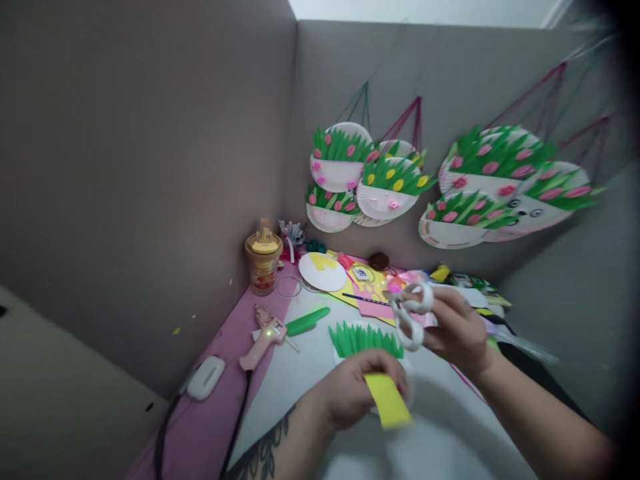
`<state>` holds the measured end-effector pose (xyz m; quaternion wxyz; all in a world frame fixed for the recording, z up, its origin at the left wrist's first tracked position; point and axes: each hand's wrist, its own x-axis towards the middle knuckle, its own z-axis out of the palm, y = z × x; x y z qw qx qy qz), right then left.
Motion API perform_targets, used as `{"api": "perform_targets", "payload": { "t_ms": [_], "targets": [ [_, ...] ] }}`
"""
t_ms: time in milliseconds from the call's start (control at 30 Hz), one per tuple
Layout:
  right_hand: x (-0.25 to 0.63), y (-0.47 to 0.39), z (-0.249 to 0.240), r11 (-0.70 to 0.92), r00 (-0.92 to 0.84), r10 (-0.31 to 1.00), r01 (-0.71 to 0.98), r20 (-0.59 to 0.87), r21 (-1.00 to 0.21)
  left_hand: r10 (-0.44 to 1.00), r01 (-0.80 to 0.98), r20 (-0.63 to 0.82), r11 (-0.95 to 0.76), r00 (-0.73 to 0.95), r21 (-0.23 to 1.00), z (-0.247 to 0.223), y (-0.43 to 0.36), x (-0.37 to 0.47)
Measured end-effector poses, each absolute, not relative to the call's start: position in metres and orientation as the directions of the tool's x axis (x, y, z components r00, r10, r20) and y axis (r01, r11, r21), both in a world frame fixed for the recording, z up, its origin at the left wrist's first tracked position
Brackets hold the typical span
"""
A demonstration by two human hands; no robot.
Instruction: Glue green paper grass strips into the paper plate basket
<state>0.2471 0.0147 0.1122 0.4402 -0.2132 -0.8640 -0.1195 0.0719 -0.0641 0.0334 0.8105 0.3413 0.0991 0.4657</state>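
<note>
My left hand point(363, 387) is closed on a strip of yellow paper point(389, 402), whose free end hangs toward me. Behind that hand lies a white paper plate point(339, 361) with green paper grass point(367, 339) along its top; the hand hides much of it. To the right, my right hand point(457, 327) is closed on white-handled scissors point(413, 313), raised above the table with the handle loops facing left. The blades are mostly hidden and blurred, and the scissors stay apart from the yellow paper.
At left, a pink hot glue gun point(263, 343) with a lit green light lies by green paper point(307, 321). A lidded cup point(263, 263) and a white case point(206, 377) stand along the edge. Craft sheets point(373, 303) pile up behind. Decorated plates point(340, 175) hang on the wall.
</note>
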Motion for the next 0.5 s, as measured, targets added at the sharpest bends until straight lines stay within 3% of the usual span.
{"api": "perform_targets", "payload": {
  "t_ms": [67, 133, 267, 400, 500],
  "targets": [
    [0.267, 0.002, 0.103, 0.889, -0.631, 0.291, 0.457, 0.719, 0.041, 0.925, -0.787, 0.021, 0.311, 0.379, 0.532, 0.037, -0.067, 0.080],
    [0.275, -0.014, 0.096, 0.894, -0.737, 0.374, 0.448, 0.563, -0.008, 0.895, -0.786, -0.060, 0.418, 0.442, 0.455, 0.038, -0.070, 0.087],
    [0.274, -0.038, 0.086, 0.892, -0.824, 0.450, 0.426, 0.344, -0.147, 0.824, -0.700, -0.128, 0.541, 0.552, 0.465, 0.033, -0.073, 0.095],
    [0.272, -0.053, 0.074, 0.847, -0.737, 0.530, 0.437, 0.421, -0.301, 0.856, -0.711, -0.101, 0.481, 0.507, 0.513, 0.030, -0.071, 0.097],
    [0.260, -0.065, 0.062, 0.764, -0.539, 0.643, 0.403, 0.544, -0.504, 0.911, -0.709, -0.004, 0.324, 0.413, 0.626, 0.034, -0.070, 0.097]
  ]
}}
